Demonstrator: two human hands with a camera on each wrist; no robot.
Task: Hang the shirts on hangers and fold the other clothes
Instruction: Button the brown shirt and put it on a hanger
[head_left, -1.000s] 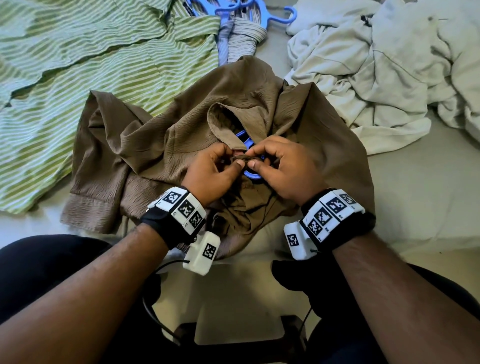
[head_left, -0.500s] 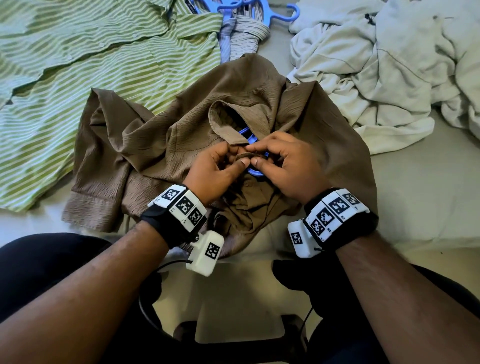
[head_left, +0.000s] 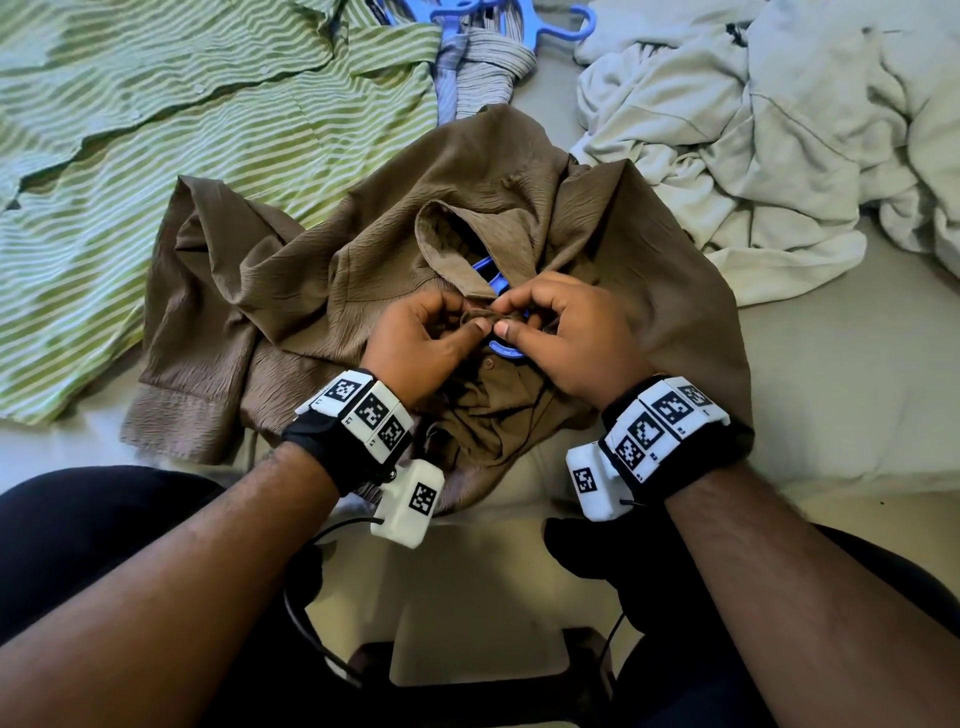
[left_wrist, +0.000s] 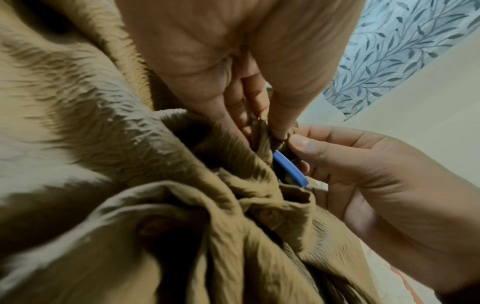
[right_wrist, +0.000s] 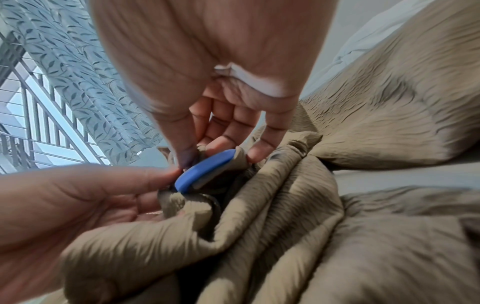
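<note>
Nearest, the left hand (head_left: 415, 343) and right hand (head_left: 566, 338) meet thumb to thumb, each pinching a fold at the front of the brown shirt (head_left: 322, 270), which lies crumpled on the bed (head_left: 831, 389). A blue hanger (head_left: 506, 349) is mostly hidden inside the shirt; only its hook shows. Beyond the shirt lie a green striped shirt (head_left: 156, 156) and pale crumpled clothes (head_left: 753, 130), both cut off.

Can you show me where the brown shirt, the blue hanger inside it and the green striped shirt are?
brown shirt (head_left: 291, 291): head view, its left shoulder.
blue hanger (right_wrist: 205, 170): right wrist view, its hook.
green striped shirt (head_left: 156, 130): head view, its front.
</note>
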